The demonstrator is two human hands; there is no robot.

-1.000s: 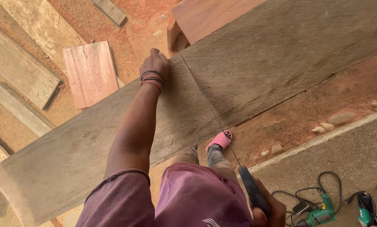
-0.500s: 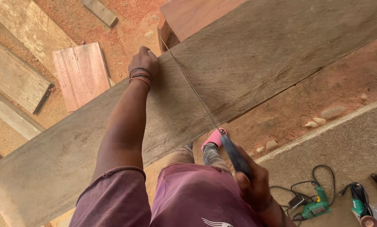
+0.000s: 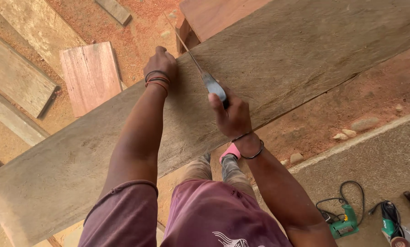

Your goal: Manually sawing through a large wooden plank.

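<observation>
A wide grey weathered plank [image 3: 305,59] runs across the view from lower left to upper right. My left hand [image 3: 161,61], with bands at the wrist, presses on the plank near its far edge. My right hand [image 3: 232,116] is closed around the dark handle of a handsaw [image 3: 212,86]. Its thin blade is seen edge-on and runs forward across the plank to the far edge beside my left hand. My knee and a foot in a pink sandal [image 3: 231,152] show below the plank's near edge.
A reddish short board [image 3: 90,75] and several grey planks [image 3: 13,77] lie on the sawdust-covered ground at left. A reddish wooden piece [image 3: 214,16] sits beyond the plank. On the concrete slab [image 3: 388,169] at right lie a green corded power tool [image 3: 344,224] and another tool [image 3: 390,226].
My right hand has pushed the saw forward, from beside my thigh up over the plank. My left hand has stayed on the far edge.
</observation>
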